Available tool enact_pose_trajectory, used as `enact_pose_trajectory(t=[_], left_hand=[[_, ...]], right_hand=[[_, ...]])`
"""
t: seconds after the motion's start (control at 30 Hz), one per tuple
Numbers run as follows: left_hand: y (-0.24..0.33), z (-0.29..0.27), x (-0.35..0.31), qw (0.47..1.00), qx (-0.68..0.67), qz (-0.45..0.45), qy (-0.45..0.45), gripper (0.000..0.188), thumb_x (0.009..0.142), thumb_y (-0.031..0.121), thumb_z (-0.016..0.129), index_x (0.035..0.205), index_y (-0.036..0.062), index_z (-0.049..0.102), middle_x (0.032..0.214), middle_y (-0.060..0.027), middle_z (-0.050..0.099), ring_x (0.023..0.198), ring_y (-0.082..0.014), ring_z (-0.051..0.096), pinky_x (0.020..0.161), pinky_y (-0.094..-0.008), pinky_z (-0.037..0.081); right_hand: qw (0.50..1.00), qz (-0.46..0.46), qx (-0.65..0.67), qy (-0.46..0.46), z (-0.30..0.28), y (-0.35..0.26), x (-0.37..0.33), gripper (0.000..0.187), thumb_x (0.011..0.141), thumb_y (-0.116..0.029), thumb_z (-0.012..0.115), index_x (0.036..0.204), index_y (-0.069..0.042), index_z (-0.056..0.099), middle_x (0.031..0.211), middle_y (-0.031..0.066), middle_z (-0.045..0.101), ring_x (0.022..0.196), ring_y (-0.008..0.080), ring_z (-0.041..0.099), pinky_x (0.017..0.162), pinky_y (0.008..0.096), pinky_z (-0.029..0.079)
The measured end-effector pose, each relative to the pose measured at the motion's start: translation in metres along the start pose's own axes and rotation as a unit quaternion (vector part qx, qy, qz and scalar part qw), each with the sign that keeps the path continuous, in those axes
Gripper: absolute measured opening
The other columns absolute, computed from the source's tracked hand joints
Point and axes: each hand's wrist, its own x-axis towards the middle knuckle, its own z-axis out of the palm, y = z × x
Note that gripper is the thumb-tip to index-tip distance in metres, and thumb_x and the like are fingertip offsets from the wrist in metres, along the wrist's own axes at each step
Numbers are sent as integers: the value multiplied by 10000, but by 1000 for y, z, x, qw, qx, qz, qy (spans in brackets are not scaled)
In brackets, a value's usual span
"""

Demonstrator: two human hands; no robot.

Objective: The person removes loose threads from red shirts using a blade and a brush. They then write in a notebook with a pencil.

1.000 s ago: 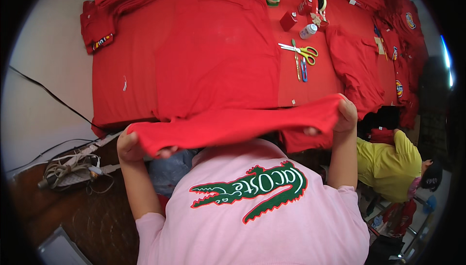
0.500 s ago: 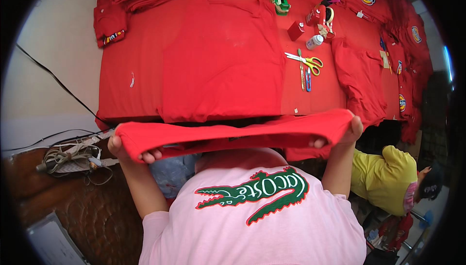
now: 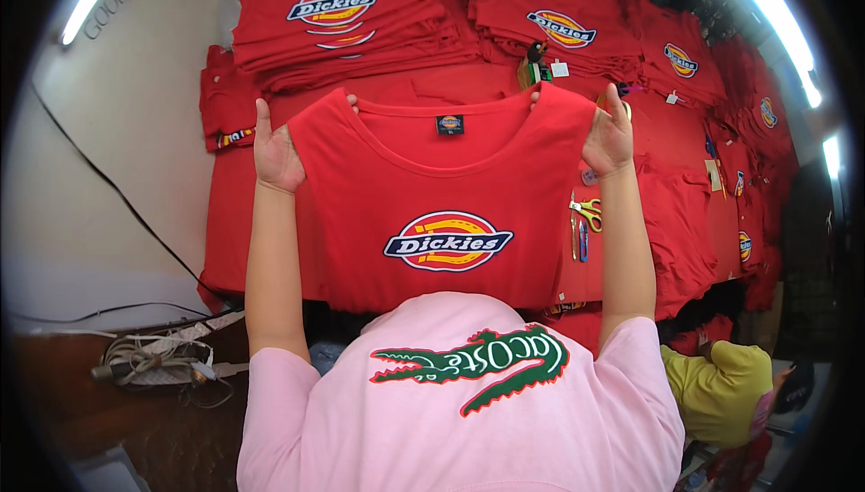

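A red sleeveless top hangs spread between my two hands, its front with a printed badge turned toward me. My left hand holds it through the left armhole; the fingertips come out at the neckline and the thumb sticks up. My right hand has the other shoulder strap the same way, thumb raised. Most of the fingers are hidden behind the cloth. Along the scooped neckline sits a small dark label. The lower part of the top drops over the table's near edge, partly hidden behind my pink shirt.
Stacks of folded red shirts line the back of the red-covered table. Yellow-handled scissors and a blue thread snipper lie right of the top. Bundled cables rest at the left. A person in yellow bends at the lower right.
My hands have lifted the red top up and away from me, so its front now hangs open to view. The head view has tilted upward, showing more of the stacks.
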Motion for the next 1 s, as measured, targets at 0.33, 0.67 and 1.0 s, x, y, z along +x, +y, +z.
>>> enact_pose_trajectory(t=[0.33,0.67,1.0], left_hand=[[2,-76,52,995,-25,-82,53,1204,968,860,300,1570,-182,264,1629,-351,347,1542,-437,347,1285,-506,274],[-141,10,12,883,443,8,155,691,1081,621,419,857,-31,448,801,-187,478,749,-245,483,680,-480,315],[-238,48,-48,784,598,160,39,704,1108,536,367,1361,-116,453,1252,-346,539,1103,-519,526,977,-532,421]], right_hand=[[992,75,-7,105,-62,17,68,913,1052,-633,467,1522,148,412,1519,335,514,1444,390,510,1235,494,364],[794,-150,-528,260,17,202,46,649,1092,-471,547,634,-31,412,596,44,325,588,169,337,557,427,300],[896,-131,-406,123,108,242,-24,961,966,-835,382,1054,102,575,912,169,613,836,293,582,725,406,477]])
